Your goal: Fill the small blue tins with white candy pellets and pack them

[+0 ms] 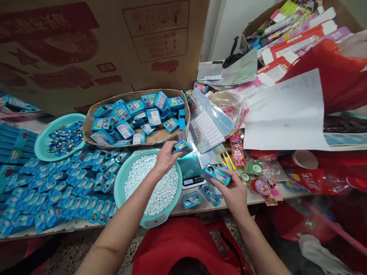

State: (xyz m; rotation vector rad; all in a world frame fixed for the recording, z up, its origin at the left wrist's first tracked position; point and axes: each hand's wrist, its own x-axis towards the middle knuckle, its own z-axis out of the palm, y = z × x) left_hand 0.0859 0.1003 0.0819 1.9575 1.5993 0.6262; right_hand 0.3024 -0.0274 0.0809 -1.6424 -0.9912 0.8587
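Note:
My left hand (165, 157) is closed on a small blue tin (183, 146), held above the small digital scale (191, 171). My right hand (233, 191) grips another small blue tin (216, 174) just right of the scale. Below the left hand sits a teal basin (122, 181) full of small white pellets (156, 185). Two more blue tins (192, 200) lie on the table edge in front of the scale.
A cardboard tray (137, 116) of blue tins stands behind. Rows of blue tins (57, 194) cover the left table. A teal bowl (43, 141) holds blue lids. Holographic sheets (208, 124), papers (286, 114) and red packaging (338, 76) crowd the right.

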